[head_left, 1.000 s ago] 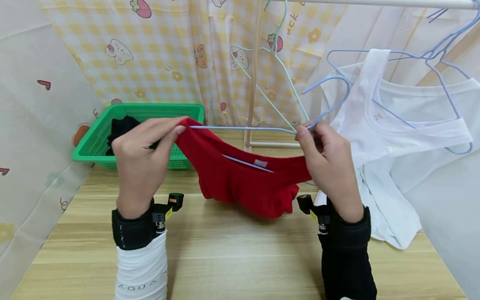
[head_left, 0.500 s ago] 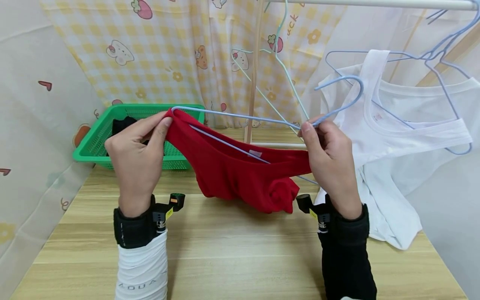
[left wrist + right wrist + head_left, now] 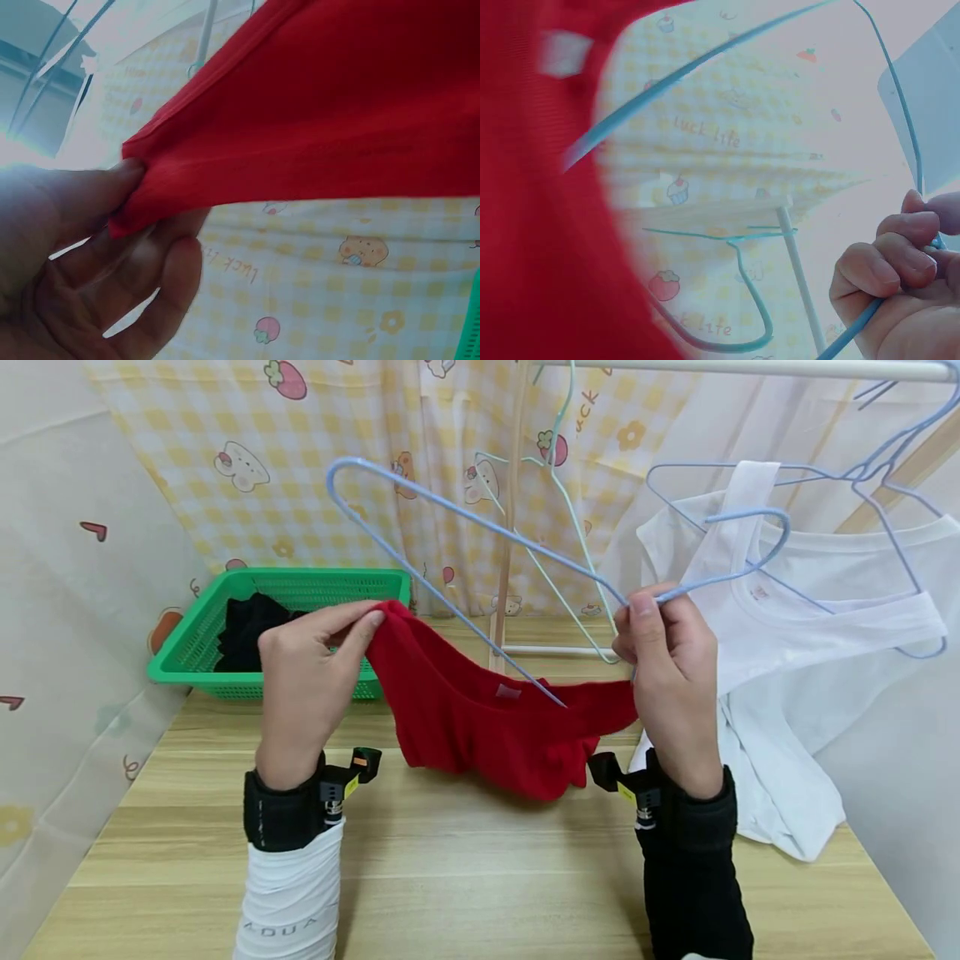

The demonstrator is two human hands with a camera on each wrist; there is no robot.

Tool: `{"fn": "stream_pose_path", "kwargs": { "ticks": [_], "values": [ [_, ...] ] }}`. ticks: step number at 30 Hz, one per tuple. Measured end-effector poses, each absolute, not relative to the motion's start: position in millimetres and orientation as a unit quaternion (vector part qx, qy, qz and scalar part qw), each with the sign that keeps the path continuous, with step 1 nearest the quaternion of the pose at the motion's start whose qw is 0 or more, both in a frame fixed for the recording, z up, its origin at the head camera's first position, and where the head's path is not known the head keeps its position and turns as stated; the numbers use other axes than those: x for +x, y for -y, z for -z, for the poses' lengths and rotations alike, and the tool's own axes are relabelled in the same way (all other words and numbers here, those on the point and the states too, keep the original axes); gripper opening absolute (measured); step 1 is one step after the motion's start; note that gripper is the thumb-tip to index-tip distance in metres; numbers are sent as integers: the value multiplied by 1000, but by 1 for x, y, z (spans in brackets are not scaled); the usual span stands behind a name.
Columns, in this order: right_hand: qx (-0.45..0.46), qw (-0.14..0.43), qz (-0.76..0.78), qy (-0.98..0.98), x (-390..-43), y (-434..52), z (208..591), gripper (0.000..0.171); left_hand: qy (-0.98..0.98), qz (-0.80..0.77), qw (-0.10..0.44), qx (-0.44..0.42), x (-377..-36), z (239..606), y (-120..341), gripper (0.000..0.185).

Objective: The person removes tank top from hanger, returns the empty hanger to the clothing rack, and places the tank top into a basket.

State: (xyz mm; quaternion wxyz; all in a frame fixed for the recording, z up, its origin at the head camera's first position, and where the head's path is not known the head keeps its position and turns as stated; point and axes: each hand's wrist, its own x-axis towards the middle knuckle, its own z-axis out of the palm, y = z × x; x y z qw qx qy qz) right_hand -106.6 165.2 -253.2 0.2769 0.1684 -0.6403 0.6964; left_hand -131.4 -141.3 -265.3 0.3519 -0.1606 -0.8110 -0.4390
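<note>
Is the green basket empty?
No, in the head view the green basket holds a black garment piled inside it.

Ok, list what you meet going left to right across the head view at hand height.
green basket → left hand → red garment → right hand, gripping the blue hanger → white T-shirt.

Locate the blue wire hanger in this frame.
Head view, centre: the blue wire hanger is raised above the red garment, gripped at its neck by the right hand, one end inside the garment.
</note>
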Motion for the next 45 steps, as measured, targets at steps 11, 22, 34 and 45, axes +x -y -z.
{"fn": "stream_pose_path", "kwargs": {
  "ticks": [11,22,34,45],
  "values": [
    [201,311,-754,543,-101,-164,246,14,883,346,248,-195,-136,273,122,19],
    [155,428,-770,447,-95,-182,235,11,931,287,136,-179,-140,278,123,23],
    [37,588,-665,459,-91,-211,223,13,938,275,104,-185,-143,279,125,23],
    [-69,578,-501,640,-96,-230,228,22,942,273,84,-176,-143,278,125,26]
  ]
}}
